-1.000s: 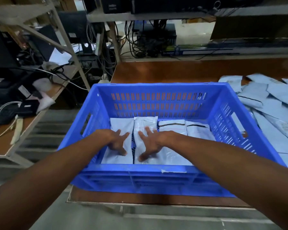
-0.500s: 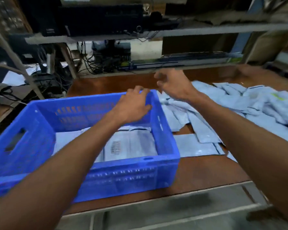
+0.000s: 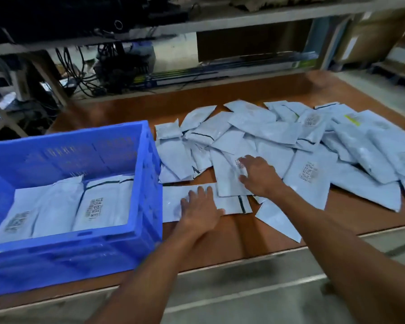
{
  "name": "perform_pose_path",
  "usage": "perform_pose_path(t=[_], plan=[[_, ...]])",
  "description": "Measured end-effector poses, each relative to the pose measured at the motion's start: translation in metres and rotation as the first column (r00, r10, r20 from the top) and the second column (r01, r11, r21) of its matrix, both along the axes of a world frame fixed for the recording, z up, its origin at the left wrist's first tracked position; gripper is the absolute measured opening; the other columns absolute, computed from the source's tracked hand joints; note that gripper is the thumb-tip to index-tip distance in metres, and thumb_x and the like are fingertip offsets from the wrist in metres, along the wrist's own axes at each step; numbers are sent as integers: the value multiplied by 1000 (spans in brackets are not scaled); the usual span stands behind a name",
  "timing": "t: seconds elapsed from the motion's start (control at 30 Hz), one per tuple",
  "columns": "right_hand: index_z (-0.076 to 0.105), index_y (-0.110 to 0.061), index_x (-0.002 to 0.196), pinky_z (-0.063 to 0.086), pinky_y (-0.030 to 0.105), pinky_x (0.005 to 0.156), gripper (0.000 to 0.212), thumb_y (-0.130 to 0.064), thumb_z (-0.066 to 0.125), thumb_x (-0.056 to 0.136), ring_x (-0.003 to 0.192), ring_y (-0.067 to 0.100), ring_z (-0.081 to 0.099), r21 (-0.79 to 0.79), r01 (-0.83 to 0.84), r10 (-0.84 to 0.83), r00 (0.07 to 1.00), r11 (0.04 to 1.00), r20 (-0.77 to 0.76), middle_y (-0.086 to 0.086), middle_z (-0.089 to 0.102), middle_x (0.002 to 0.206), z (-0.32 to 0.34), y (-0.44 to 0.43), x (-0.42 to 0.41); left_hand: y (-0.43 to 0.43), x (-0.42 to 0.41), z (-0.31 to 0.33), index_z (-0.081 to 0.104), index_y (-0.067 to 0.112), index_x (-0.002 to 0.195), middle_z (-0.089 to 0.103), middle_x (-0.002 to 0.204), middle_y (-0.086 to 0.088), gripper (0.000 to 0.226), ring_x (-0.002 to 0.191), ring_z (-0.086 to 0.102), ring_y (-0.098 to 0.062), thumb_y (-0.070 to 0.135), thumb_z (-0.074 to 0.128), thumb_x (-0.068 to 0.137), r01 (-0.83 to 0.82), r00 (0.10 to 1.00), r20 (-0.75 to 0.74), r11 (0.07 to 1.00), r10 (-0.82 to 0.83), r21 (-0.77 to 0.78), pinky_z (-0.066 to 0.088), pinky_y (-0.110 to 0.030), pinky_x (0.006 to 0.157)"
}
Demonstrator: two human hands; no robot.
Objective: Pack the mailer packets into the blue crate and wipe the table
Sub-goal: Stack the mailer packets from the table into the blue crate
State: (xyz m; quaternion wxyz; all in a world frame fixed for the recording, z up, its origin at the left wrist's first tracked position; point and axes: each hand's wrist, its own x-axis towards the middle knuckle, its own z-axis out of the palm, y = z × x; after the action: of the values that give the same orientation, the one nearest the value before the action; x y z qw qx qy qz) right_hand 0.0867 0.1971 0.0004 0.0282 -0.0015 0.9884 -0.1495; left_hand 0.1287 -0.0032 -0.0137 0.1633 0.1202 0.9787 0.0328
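A blue slatted plastic crate [image 3: 147,183] stands at the left end of the brown wooden table [image 3: 232,237]. Inside the crate, pale grey plastic mailer packets [image 3: 96,206] lie flat side by side across its floor, some with printed barcodes facing up.

Just right of the crate, one long pale packet with a dark stripe near its end [image 3: 232,204] lies flat on the table, its near end touching the crate's right wall. The left hand [image 3: 200,208] rests palm down on this packet, fingers straight and close together, not curled round anything.

Further right of the crate, the right hand [image 3: 260,176] lies on a second pale packet bearing a small printed code [image 3: 227,178], fingers spread and flat on its surface, gripping nothing.

Farther right of the crate, a loose heap of the same pale mailer packets [image 3: 313,141] overlaps across the tabletop, reaching the frame's right edge.

Behind the crate, a tangle of dark cables [image 3: 108,73] sits under a grey shelf.
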Motion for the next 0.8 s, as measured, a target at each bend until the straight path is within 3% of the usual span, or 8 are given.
perform_pose_path(t=[0.1, 0.2, 0.3, 0.43, 0.6, 0.67, 0.73, 0.8], plan=[[12, -31, 155, 27, 53, 111, 61, -52, 30, 100, 145, 37, 17, 152, -26, 5, 991, 988, 136, 1, 8, 164, -27, -5, -1, -4, 8, -21, -7, 29, 157, -11, 165, -6, 73, 150, -5, -36, 59, 26, 100, -13, 1000, 27, 999, 12, 51, 6, -55, 118], [11, -29, 155, 22, 52, 115, 59, -51, 22, 102, 145, 39, 16, 136, -34, 18, 994, 990, 112, 5, 7, 164, -44, -11, 10, -5, 12, -31, -6, 38, 155, -18, 164, -2, 62, 149, -17, -34, 55, 22, 102, 4, 1000, 27, 994, -7, 110, -4, -54, 120], [19, -30, 154, 21, 50, 117, 56, -49, 26, 102, 149, 33, 14, 78, -34, 35, 999, 996, -9, 4, 12, 164, -43, -14, 23, -11, 10, -33, 13, 39, 155, -5, 166, 2, 55, 151, -9, -31, 47, 29, 103, 28, 1000, -17, 984, -26, 179, 0, -53, 121], [33, -37, 148, 14, 51, 119, 58, -50, 9, 97, 150, 21, 14, 234, -226, 238, 971, 946, -24, -8, 25, 160, -50, -14, 42, -21, 11, -29, 29, 41, 147, 10, 164, 7, 50, 151, 3, -27, 22, 36, 102, 117, 993, -56, 964, -107, 237, 8, -56, 119], [53, -35, 132, 16, 48, 115, 41, -30, 41, 93, 146, 17, 23, 201, -130, 144, 988, 971, -54, -13, 41, 151, -36, 20, 58, -36, 25, -17, 55, 31, 120, 30, 156, 15, 67, 151, 7, -12, -13, 40, 72, 209, 977, -47, 903, -207, 375, -6, -47, 120], [57, -32, 129, 19, 47, 112, 39, -33, 41, 94, 142, 19, 30, 205, -114, 136, 986, 972, -95, -12, 49, 145, -30, 18, 71, -34, 26, -16, 60, 32, 109, 39, 151, 13, 52, 149, 18, -12, -6, 47, 74, 196, 976, -165, 907, -144, 372, 1, -43, 121], [54, -26, 134, 24, 48, 111, 40, -36, 38, 98, 139, 22, 35, 229, -128, 150, 985, 965, -82, -6, 48, 148, -30, 2, 82, -24, 30, -16, 58, 35, 117, 41, 148, 10, 32, 143, 27, -16, 20, 48, 91, 108, 960, -279, 935, -11, 337, 14, -43, 118], [48, -21, 138, 29, 48, 110, 43, -37, 36, 101, 138, 27, 36, 221, -118, 131, 990, 968, -46, 0, 42, 152, -30, -18, 92, -12, 35, -19, 47, 34, 134, 33, 153, 8, 39, 144, 22, -24, 49, 40, 98, 32, 979, -203, 960, 26, 277, 16, -48, 117]])
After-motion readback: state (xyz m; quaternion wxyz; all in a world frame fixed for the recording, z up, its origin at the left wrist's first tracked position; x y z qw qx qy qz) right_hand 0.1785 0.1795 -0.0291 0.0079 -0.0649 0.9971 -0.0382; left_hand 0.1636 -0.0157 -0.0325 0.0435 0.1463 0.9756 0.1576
